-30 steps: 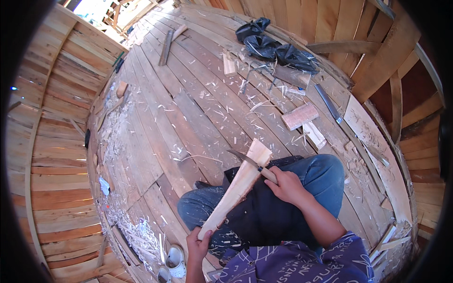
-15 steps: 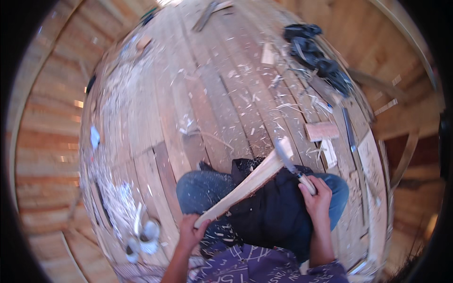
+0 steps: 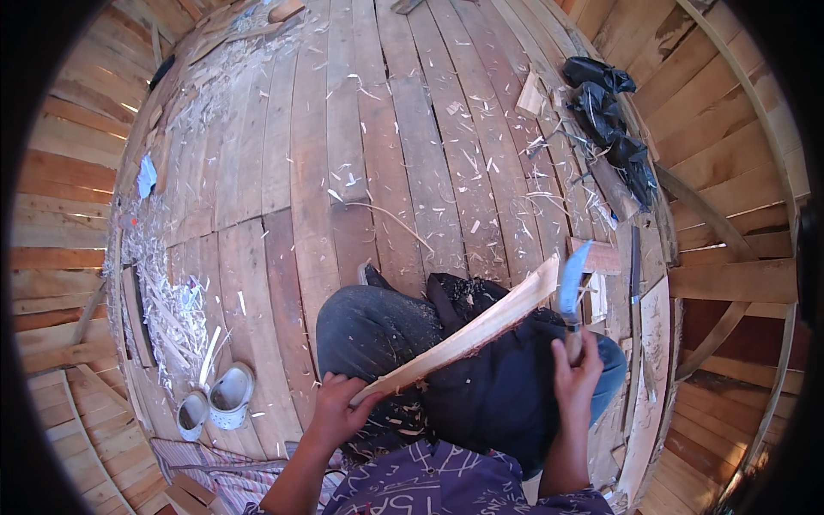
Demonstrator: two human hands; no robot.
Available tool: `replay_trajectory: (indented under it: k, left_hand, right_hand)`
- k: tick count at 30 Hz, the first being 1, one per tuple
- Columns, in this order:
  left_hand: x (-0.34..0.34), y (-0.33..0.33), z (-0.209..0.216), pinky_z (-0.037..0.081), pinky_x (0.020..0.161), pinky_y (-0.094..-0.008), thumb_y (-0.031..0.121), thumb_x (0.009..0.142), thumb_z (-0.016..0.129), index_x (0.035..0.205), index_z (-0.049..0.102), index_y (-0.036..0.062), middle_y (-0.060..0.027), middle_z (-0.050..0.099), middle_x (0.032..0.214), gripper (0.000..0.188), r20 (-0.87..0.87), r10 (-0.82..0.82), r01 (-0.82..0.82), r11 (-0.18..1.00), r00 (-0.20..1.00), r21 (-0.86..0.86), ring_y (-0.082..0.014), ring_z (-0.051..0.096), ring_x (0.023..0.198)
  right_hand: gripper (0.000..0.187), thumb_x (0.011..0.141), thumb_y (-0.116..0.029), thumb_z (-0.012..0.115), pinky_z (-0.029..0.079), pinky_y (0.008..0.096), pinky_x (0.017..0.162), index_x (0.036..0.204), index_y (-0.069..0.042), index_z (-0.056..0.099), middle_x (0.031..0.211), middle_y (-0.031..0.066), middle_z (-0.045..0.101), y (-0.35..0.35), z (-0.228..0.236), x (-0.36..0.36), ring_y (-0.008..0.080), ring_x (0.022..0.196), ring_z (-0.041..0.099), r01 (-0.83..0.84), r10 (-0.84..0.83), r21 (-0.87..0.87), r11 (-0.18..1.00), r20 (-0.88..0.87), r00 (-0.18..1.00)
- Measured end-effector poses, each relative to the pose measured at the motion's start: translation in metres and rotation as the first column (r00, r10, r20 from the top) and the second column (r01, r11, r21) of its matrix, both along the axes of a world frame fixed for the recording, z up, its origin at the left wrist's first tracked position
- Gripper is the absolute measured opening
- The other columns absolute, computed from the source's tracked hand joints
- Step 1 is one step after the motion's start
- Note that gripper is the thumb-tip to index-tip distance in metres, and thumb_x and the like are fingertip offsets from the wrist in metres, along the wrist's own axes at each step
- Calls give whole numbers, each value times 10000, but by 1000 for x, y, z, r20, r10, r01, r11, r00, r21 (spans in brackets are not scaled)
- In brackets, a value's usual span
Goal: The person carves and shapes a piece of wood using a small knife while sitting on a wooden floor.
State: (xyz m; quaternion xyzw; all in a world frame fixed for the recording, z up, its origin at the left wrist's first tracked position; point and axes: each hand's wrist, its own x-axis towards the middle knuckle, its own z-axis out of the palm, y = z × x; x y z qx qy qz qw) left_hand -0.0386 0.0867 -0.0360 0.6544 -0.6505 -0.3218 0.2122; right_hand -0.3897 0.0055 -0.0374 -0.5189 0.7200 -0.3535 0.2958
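Note:
A long pale piece of wood [image 3: 468,333], narrow near me and wider at its far end, lies slantwise over my lap with bark-like brown along its lower edge. My left hand [image 3: 342,410] is closed round its narrow end. In my right hand [image 3: 578,371] is a knife [image 3: 572,287], gripped by the handle with its blade pointing away from me. The blade stands just right of the wood's wide end, and a small gap seems to show between them. Dark cloth [image 3: 489,395] covers my lap, with shavings scattered on it and on my jeans [image 3: 378,330].
Shavings litter the plank floor [image 3: 318,172], heaped at left [image 3: 176,309]. Pale clogs [image 3: 230,399] stand at lower left. To the right lie a flat wood block [image 3: 598,256], a long dark tool [image 3: 635,262], a board [image 3: 650,360] and black plastic [image 3: 601,116].
The knife has moved from against the wood's far end to its right, and its blade has swung more upright. My left hand keeps its hold. The whole view has shifted.

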Motion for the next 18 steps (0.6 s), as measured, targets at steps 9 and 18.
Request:
replay_trajectory:
  k: [9, 18]
  left_hand:
    - [-1, -1, -1, 345, 641, -395, 163, 744, 779, 730, 631, 62, -95, 529, 654, 179, -86, 1, -11, 993, 996, -115, -299, 486, 642]
    - [-1, 6, -8, 330, 648, -399, 83, 689, 787, 706, 585, 68, -67, 509, 644, 203, 0, -72, 70, 969, 997, -237, -273, 476, 640]
  right_hand:
    - [426, 916, -138, 652, 520, 313, 775, 1291, 38, 554, 1023, 99, 684, 10, 12, -1, 167, 849, 638, 19, -25, 55, 998, 98, 995]
    - [379, 909, -129, 670, 499, 264, 802, 1232, 54, 592, 1020, 85, 670, 32, 34, 17, 134, 874, 623, -131, 130, 13, 991, 78, 988]
